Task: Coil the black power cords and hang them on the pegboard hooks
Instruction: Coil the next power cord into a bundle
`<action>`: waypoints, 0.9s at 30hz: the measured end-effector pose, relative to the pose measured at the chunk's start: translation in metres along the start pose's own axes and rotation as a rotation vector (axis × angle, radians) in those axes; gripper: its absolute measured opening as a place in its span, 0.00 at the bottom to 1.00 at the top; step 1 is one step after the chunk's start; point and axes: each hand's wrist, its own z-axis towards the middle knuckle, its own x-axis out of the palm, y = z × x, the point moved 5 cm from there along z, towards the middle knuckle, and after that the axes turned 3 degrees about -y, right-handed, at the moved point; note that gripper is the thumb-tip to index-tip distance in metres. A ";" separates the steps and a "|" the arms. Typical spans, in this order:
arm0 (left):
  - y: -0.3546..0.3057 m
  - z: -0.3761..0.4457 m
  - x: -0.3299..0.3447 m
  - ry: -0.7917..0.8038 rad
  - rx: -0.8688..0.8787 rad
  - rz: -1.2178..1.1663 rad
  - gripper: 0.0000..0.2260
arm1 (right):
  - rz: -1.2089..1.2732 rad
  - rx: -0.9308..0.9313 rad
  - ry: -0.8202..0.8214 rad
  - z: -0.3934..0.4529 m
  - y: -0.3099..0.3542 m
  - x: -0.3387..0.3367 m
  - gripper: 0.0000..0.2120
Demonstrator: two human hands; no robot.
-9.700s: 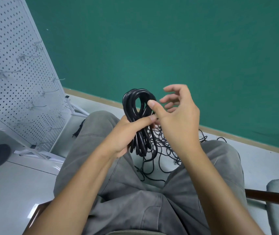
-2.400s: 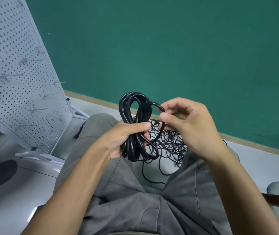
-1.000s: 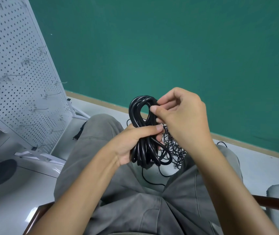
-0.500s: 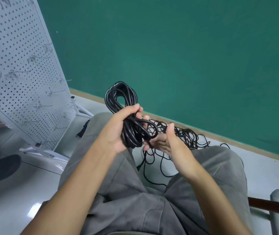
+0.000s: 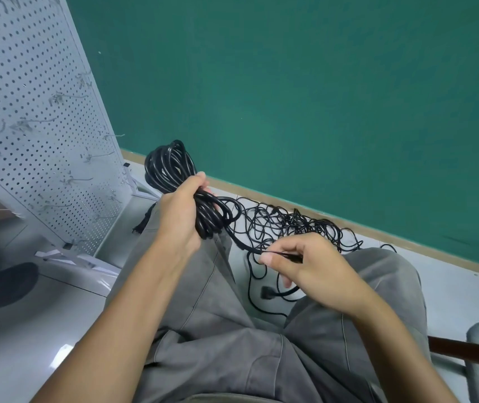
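Note:
My left hand [image 5: 178,216] grips a thick coil of black power cord [image 5: 171,168] around its middle, loops sticking up above the fist and more bulging out to the right. From the coil a free strand runs down to my right hand [image 5: 314,266], which pinches it between thumb and fingers. The cord's plug [image 5: 267,292] dangles just below that hand. A tangle of thin black cords [image 5: 290,225] lies on the floor beyond my knees. The white pegboard [image 5: 28,112] with wire hooks [image 5: 98,155] stands at the left.
I sit with grey trousers [image 5: 203,301] filling the lower view. A green wall [image 5: 290,82] with a tan baseboard runs behind the cords. The pegboard's white base [image 5: 81,260] rests on the grey floor at left. A chair arm [image 5: 465,349] shows at lower right.
My left hand carried the coil left and slightly up. My right hand dropped away from the coil, drew out the free end and now pinches it lower right, the plug hanging below.

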 end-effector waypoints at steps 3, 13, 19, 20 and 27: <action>0.000 0.005 -0.005 -0.073 0.079 0.074 0.07 | -0.036 -0.056 0.056 -0.005 0.011 -0.007 0.09; 0.008 -0.011 0.018 0.340 -0.052 0.209 0.10 | -0.321 -0.055 -0.053 0.012 0.019 -0.068 0.14; 0.009 -0.017 0.024 0.429 -0.163 0.089 0.09 | -0.278 -0.032 -0.180 0.025 -0.018 -0.102 0.11; 0.010 -0.018 0.025 0.437 -0.164 0.085 0.09 | -0.264 -0.030 -0.204 0.027 -0.019 -0.103 0.11; 0.018 -0.014 0.023 0.393 -0.188 0.117 0.08 | -0.079 -0.106 -0.361 0.027 0.012 -0.115 0.13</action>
